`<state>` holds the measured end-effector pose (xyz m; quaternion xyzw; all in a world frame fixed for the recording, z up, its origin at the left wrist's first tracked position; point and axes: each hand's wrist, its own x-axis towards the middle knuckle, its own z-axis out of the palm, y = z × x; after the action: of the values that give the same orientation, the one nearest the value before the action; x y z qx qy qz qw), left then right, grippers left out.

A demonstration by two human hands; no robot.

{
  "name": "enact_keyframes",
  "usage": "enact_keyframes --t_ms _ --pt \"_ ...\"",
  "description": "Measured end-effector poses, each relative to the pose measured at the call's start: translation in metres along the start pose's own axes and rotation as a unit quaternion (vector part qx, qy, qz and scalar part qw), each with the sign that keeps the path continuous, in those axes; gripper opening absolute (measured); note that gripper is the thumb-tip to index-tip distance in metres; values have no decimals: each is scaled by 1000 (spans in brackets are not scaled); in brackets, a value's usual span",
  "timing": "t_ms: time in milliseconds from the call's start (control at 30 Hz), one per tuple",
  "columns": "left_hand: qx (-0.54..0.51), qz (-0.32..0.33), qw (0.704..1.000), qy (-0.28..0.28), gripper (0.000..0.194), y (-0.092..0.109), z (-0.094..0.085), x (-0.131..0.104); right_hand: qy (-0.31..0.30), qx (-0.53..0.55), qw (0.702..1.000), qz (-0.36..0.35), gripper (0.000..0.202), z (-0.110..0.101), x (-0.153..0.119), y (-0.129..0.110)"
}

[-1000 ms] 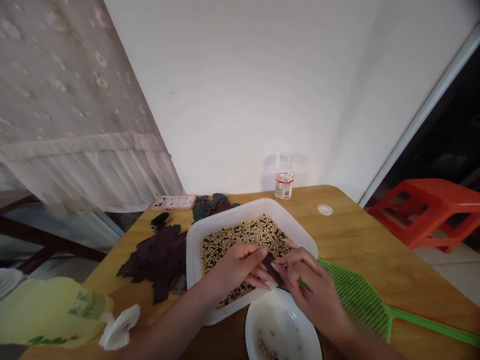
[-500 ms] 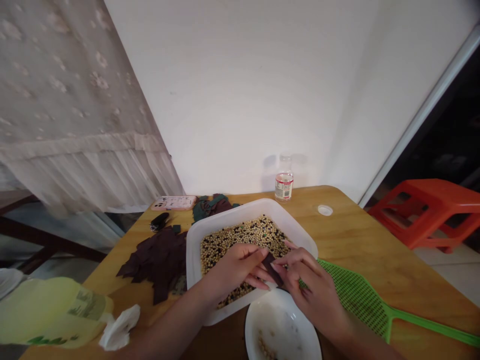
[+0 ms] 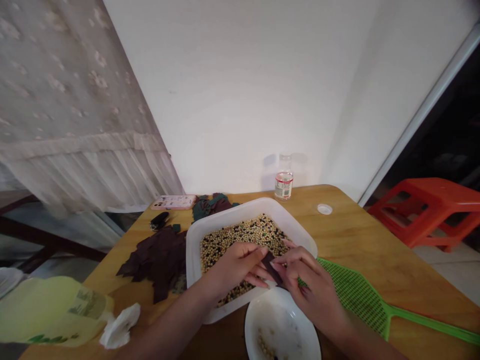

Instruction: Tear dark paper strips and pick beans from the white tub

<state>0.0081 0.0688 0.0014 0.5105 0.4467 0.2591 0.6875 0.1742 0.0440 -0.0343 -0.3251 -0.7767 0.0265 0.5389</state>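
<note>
A small dark brown piece (image 3: 273, 269) is pinched between my two hands, above the near right edge of a white tub (image 3: 195, 250). The tub holds many pale and black beads (image 3: 240, 235). My left hand (image 3: 247, 262) grips the piece's upper left end with thumb and fingers. At its other side, my right hand (image 3: 305, 275) holds it between thumb and fingertips. Below them sits a white bowl (image 3: 281, 320) with a few pale beads at its bottom. Left of the tub lies a heap of dark brown pieces (image 3: 159, 260).
Green and brown pieces (image 3: 213, 206), a phone (image 3: 174, 202) and a black key fob (image 3: 159, 220) lie behind. A glass bottle (image 3: 284, 185) and white lid (image 3: 324, 209) stand farther back. Right is a green swatter (image 3: 356, 295); left are crumpled tissue (image 3: 120, 327) and a yellow container (image 3: 56, 312).
</note>
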Motion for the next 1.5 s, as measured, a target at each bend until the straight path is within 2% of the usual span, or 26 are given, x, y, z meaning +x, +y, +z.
enact_keyframes --t_ms 1500 --pt "-8 0 1000 -1 47 -1 0 1 -7 12 1000 5 24 2 -3 1"
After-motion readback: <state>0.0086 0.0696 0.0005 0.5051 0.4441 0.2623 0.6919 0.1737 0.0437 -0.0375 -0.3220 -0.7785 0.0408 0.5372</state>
